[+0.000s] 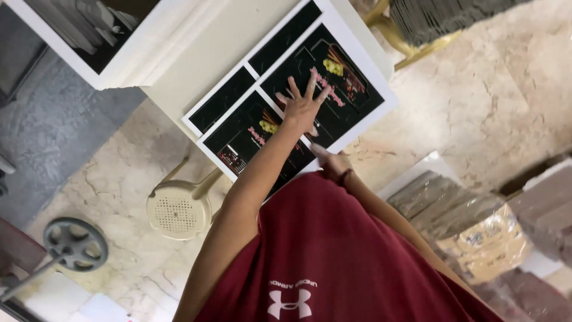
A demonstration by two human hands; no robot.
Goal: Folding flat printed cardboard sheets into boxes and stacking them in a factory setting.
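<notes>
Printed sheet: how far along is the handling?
Done: the sheet lies flat on the table. In hand: the left hand presses on it, fingers spread; the right hand is at its near edge, grip unclear. Left: the sheet is not yet lifted off the table.

The left hand point(302, 107) lies spread flat on a printed black sheet point(333, 77); the right hand point(331, 161) touches its near edge.

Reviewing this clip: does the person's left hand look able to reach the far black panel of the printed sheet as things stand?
Probably yes. The left hand already lies flat with fingers spread on the printed sheet, and nothing sits on the sheet between it and the far black panel. The right hand rests at the sheet's near edge, out of the way.
</notes>
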